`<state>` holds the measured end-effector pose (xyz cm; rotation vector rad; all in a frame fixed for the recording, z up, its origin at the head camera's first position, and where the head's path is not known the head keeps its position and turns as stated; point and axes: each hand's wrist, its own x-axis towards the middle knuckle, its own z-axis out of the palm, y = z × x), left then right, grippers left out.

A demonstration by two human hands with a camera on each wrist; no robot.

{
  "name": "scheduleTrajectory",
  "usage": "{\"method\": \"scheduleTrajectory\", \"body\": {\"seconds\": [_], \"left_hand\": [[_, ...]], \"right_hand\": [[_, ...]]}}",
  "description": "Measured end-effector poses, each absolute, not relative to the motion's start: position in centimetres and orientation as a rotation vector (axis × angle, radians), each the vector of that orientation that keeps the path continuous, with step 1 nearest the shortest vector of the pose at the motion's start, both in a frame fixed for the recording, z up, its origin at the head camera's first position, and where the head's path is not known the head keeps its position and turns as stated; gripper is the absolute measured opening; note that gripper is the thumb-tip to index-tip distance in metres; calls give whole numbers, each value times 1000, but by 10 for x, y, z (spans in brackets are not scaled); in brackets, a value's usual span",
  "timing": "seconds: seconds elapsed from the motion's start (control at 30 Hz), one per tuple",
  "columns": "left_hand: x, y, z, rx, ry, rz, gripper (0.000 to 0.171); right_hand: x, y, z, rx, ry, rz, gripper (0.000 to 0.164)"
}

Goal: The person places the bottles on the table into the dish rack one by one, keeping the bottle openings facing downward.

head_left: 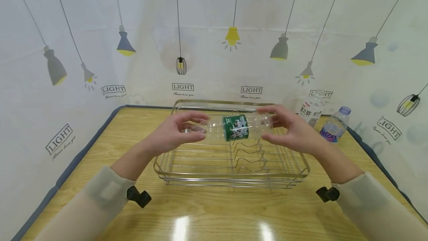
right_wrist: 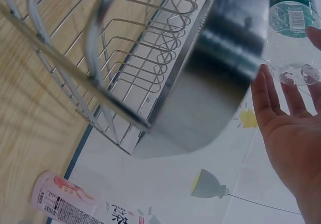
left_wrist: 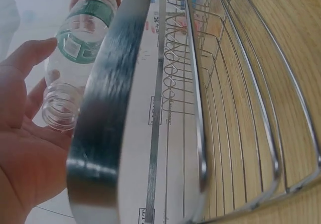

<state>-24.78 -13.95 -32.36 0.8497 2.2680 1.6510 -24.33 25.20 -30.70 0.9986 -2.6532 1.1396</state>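
Observation:
A clear plastic bottle (head_left: 236,128) with a green label lies on its side in the air above a wire dish rack (head_left: 230,176). My left hand (head_left: 175,131) grips its neck end, thumb and fingers on either side. In the left wrist view the threaded bottle neck (left_wrist: 62,106) shows no cap. My right hand (head_left: 294,129) holds the other end between thumb and fingers. The ridged bottle base (right_wrist: 296,74) sits against those fingertips in the right wrist view.
Right of the rack stand a bottle with a white and pink label (head_left: 310,111) and a clear bottle with purple lettering (head_left: 335,125). The wooden table (head_left: 214,211) meets a lamp-printed cloth (head_left: 214,58) at its back and sides.

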Motion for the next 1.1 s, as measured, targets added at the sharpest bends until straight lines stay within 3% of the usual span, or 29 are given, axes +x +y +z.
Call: {"method": "scheduleTrajectory", "body": {"seconds": [0.93,1.1], "left_hand": [[-246,-117,-328,837,2454,1415,71],[-244,-115,-332,822,2417,1421,76]], "right_hand": [[-257,216,-280,969,-2475,1434,73],[-258,207,-281,906,-2434,1590,81]]}}
